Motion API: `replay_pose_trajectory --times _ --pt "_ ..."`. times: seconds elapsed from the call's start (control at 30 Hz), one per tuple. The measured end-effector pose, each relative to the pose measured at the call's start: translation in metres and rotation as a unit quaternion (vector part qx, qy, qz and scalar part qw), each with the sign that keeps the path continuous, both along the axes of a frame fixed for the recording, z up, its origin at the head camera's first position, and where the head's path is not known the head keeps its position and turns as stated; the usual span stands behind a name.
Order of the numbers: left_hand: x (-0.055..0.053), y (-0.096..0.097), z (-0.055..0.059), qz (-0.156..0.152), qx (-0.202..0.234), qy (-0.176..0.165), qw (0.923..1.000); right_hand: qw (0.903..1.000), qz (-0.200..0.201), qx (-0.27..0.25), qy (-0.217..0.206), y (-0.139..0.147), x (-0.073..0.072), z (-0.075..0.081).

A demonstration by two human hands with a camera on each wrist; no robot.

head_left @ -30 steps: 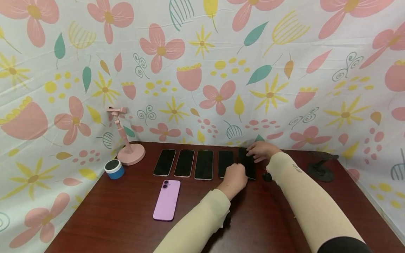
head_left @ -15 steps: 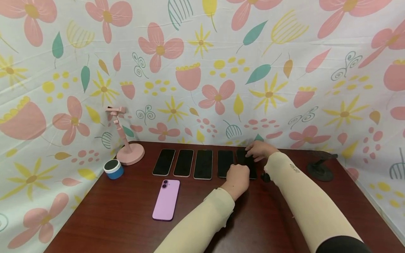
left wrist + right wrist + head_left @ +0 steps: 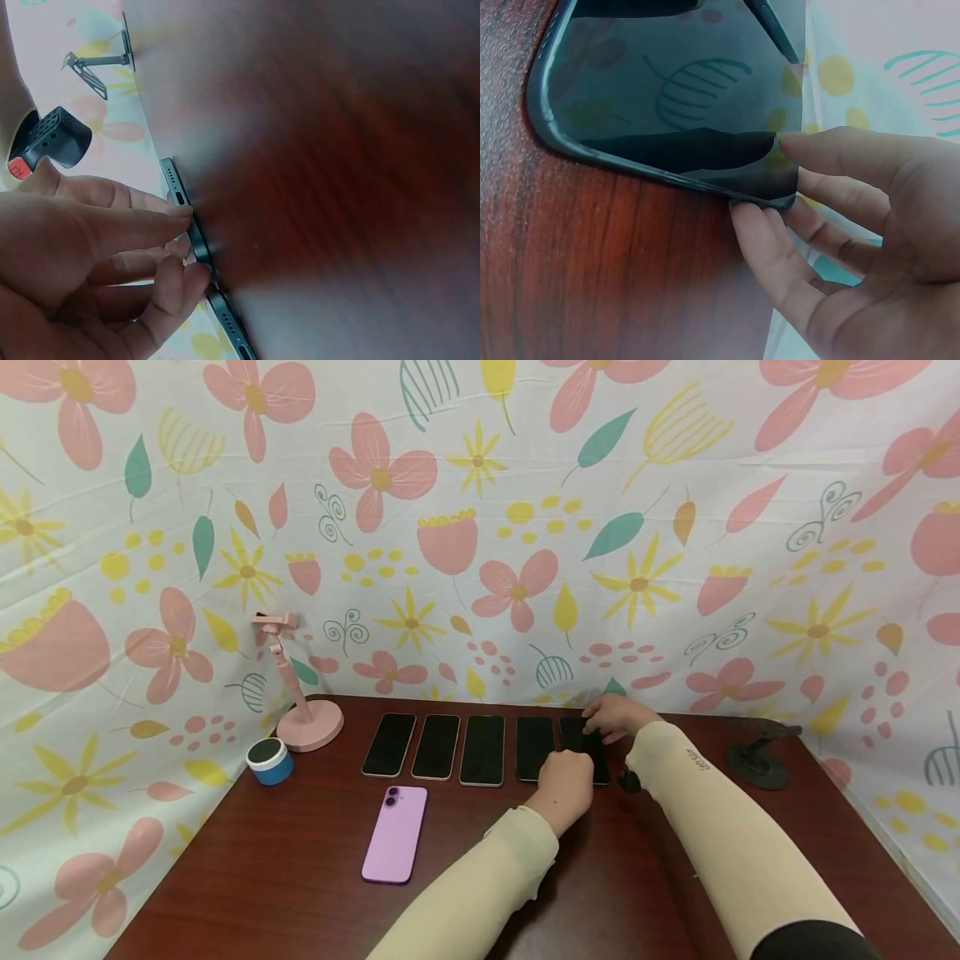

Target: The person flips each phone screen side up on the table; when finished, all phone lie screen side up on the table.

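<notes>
At the right end of a row of several dark-screened smartphones lies the rightmost smartphone [image 3: 597,762], face up. My right hand [image 3: 618,717] holds its far right corner, thumb on the screen and other fingertips against the edge in the right wrist view. My left hand [image 3: 564,789] pinches its near end; in the left wrist view the thumb [image 3: 176,219] touches the bottom edge, while another finger lies near the gap to the neighbouring smartphone [image 3: 535,743]. That neighbour is partly hidden by the left hand in the head view.
A purple smartphone [image 3: 394,835] lies back up in front of the row. At the left stand a pink phone stand [image 3: 311,727] and a blue jar [image 3: 270,762] with a white rim. A black stand [image 3: 759,762] is at the right. Floral cloth [image 3: 480,527] hangs behind the table.
My left hand has shifted slightly right along the near end of the rightmost smartphone. My right hand stays at its far corner; the phones have hardly moved.
</notes>
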State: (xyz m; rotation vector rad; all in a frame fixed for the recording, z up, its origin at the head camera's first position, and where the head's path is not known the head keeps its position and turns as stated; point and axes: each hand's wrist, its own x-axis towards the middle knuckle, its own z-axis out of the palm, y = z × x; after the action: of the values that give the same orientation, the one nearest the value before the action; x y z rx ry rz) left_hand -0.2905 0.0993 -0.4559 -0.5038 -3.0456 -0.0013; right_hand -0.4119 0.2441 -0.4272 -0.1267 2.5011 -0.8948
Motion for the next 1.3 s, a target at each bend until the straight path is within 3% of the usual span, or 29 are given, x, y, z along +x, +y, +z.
replay_pose_trajectory --times 0.23,0.47,0.6,0.73,0.87,1.03,1.13,1.3 --pt "0.004 -0.009 0.006 -0.013 0.010 -0.017 0.9997 0.9998 0.000 0.017 0.009 -0.003 -0.003 0.000" --pt "0.009 -0.036 0.019 -0.070 0.057 0.020 0.9958 0.9960 -0.002 0.041 0.079 -0.015 -0.004 0.005" --pt "0.015 -0.063 0.026 -0.061 0.081 0.008 0.9949 0.9879 0.022 0.034 0.150 -0.032 -0.002 0.009" --pt "0.019 -0.095 0.033 -0.043 0.079 -0.013 0.9959 0.9819 0.032 0.022 0.185 -0.056 0.005 0.017" --pt "0.023 -0.131 0.040 -0.031 0.083 -0.021 0.9959 0.9828 0.052 0.000 0.177 -0.084 0.016 0.025" --pt "0.029 -0.181 0.046 -0.020 0.094 -0.025 0.9950 0.9853 0.077 -0.063 0.139 -0.123 0.031 0.030" --pt "0.035 -0.210 0.045 -0.013 0.100 -0.034 0.9943 0.9839 0.094 -0.089 0.123 -0.144 0.039 0.029" --pt "0.052 -0.252 0.038 0.027 0.105 -0.065 0.9920 0.9802 0.128 -0.113 0.100 -0.180 0.057 0.022"
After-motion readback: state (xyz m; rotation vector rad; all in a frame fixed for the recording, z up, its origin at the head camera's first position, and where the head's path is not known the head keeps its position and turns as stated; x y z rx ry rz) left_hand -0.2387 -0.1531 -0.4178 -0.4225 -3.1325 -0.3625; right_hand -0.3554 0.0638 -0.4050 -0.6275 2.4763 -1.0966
